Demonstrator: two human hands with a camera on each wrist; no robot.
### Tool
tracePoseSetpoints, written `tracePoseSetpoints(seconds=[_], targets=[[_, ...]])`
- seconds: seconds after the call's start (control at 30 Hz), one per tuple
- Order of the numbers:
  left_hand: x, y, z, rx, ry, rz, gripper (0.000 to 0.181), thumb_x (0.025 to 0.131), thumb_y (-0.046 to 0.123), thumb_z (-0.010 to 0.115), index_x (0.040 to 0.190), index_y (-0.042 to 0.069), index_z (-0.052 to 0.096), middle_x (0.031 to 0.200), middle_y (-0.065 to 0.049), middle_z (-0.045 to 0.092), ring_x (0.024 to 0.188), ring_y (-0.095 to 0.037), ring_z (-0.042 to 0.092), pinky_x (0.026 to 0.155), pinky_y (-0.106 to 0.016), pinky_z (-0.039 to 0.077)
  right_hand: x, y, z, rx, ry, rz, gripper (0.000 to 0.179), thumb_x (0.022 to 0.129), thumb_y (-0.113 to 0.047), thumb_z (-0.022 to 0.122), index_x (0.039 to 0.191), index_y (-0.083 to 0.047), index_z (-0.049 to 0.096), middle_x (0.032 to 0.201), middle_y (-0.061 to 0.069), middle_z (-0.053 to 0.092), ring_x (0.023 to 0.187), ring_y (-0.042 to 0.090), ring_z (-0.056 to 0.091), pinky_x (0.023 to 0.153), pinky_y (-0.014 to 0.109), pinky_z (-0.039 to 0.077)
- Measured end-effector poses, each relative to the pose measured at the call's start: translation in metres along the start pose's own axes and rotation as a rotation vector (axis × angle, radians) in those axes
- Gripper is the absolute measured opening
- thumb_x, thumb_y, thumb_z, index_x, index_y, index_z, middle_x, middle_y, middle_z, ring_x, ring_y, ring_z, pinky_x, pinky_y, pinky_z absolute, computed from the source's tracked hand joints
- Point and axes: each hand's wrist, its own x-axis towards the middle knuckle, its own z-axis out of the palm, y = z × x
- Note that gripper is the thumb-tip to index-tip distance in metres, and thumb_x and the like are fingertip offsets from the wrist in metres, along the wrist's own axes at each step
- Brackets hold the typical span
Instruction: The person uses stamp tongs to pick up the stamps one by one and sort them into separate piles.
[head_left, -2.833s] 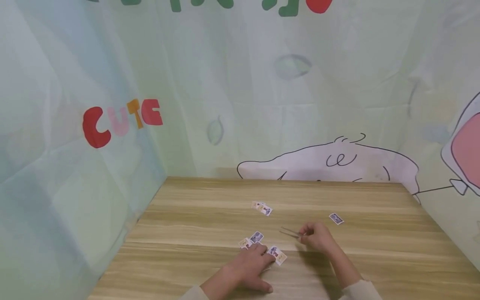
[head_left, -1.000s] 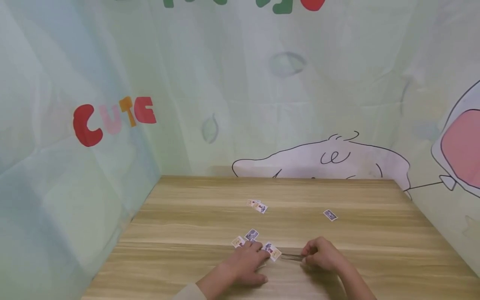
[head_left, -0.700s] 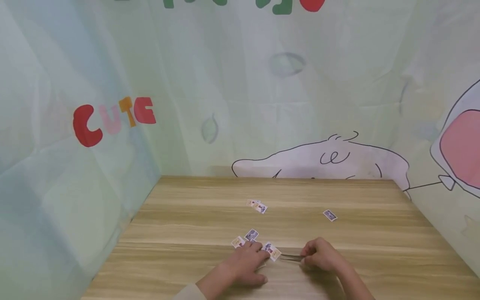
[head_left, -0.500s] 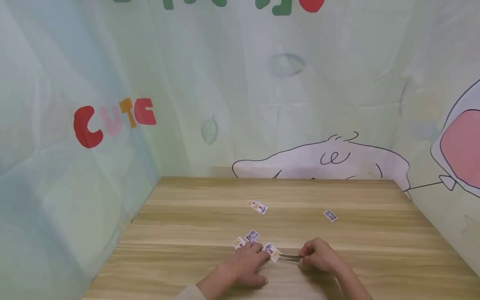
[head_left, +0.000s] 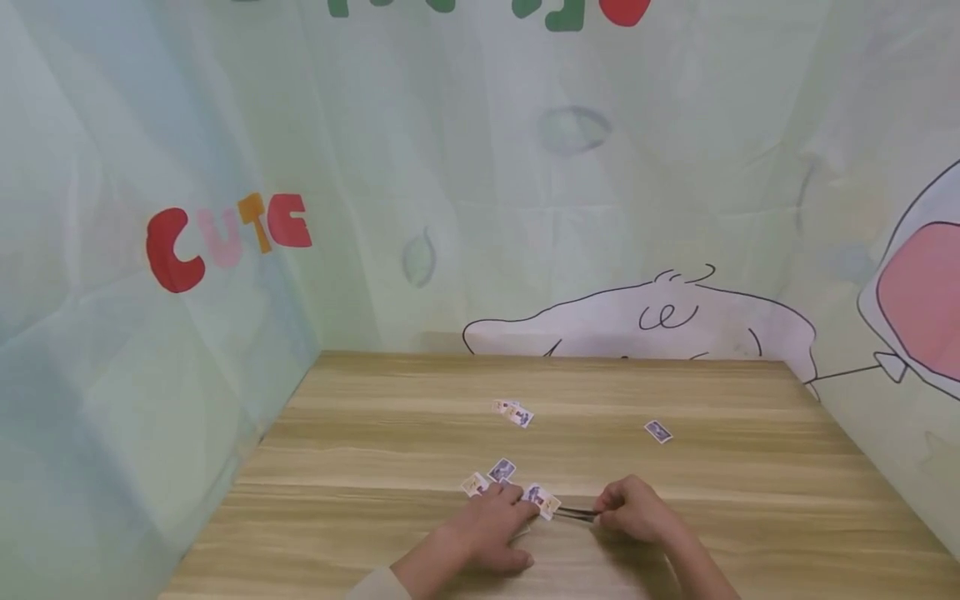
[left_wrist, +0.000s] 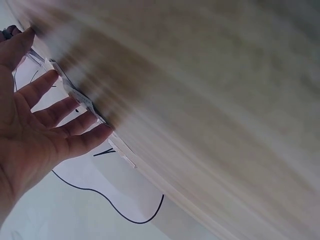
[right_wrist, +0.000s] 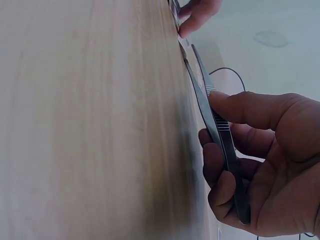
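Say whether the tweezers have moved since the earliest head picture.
Yes: the tweezers have moved away from the table's far edge, toward the near side.

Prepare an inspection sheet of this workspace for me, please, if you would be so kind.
Surface: light-brown wood-grain tabletop.
Job's things: slender silver metal tweezers; small rectangular white-bordered printed cards.
Clutter: only outlying cards, an overlapping cluster farther back and a single dark-printed card toward the right.
Hands: bare left hand rests on cards; bare right hand grips the tweezers, tips at a card's edge.
Cables: nothing seen.
Surroundings: creased pale-green sheet with multicoloured "CUTE" lettering.
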Motion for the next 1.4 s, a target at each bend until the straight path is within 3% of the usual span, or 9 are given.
tracePoseSetpoints(seconds=[0.33, 0.53, 0.77, 1.1, 1.4], targets=[[-0.002, -0.002, 0.003, 0.017, 0.005, 0.005, 0.060, 0.075, 0.051, 0.066, 0.125, 0.020, 0.056, 0.122, -0.006, 0.052, 0.111, -0.024, 0.048, 0.089, -0.039, 0.044, 0.007, -0.004, 0.009, -0.051, 0.071, 0.013, 0.006, 0.073, 0.000, 0.067, 0.073, -0.004, 0.063, 0.067, -0.002, 0.056, 0.063, 0.016, 0.050, 0.060, 0.032, 0.043], [-0.001, 0.000, 0.006, 0.019, 0.010, 0.025, 0.059, 0.075, 0.051, 0.066, 0.123, 0.020, 0.057, 0.120, -0.005, 0.053, 0.109, -0.023, 0.049, 0.088, -0.037, 0.044, 0.005, -0.004, 0.010, -0.036, 0.072, 0.055, 0.006, 0.073, 0.001, 0.067, 0.071, -0.003, 0.062, 0.063, -0.001, 0.054, 0.061, 0.016, 0.048, 0.057, 0.030, 0.042], [0.001, -0.002, -0.001, -0.058, 0.017, -0.017, 0.058, 0.075, 0.046, 0.068, 0.124, 0.018, 0.057, 0.121, -0.005, 0.052, 0.109, -0.021, 0.048, 0.090, -0.037, 0.043, 0.008, -0.008, 0.004, -0.036, 0.092, 0.048, 0.006, 0.073, -0.001, 0.068, 0.071, -0.003, 0.062, 0.063, -0.001, 0.054, 0.060, 0.017, 0.048, 0.056, 0.031, 0.042], [-0.001, -0.008, -0.001, -0.110, 0.047, 0.023, 0.048, 0.075, 0.043, 0.071, 0.113, 0.017, 0.061, 0.094, 0.006, 0.048, 0.085, -0.007, 0.044, 0.071, -0.022, 0.042, 0.008, -0.004, 0.002, -0.019, 0.103, 0.055, 0.005, 0.073, -0.001, 0.068, 0.072, -0.004, 0.064, 0.064, 0.000, 0.054, 0.062, 0.017, 0.048, 0.058, 0.032, 0.041], [0.000, -0.008, -0.001, -0.083, 0.058, 0.062, 0.044, 0.076, 0.043, 0.069, 0.112, 0.018, 0.063, 0.095, 0.006, 0.049, 0.088, -0.009, 0.044, 0.073, -0.022, 0.041, 0.007, -0.006, -0.004, -0.016, 0.130, 0.075, 0.004, 0.073, -0.002, 0.067, 0.072, -0.004, 0.064, 0.065, 0.000, 0.055, 0.063, 0.017, 0.048, 0.058, 0.032, 0.042]])
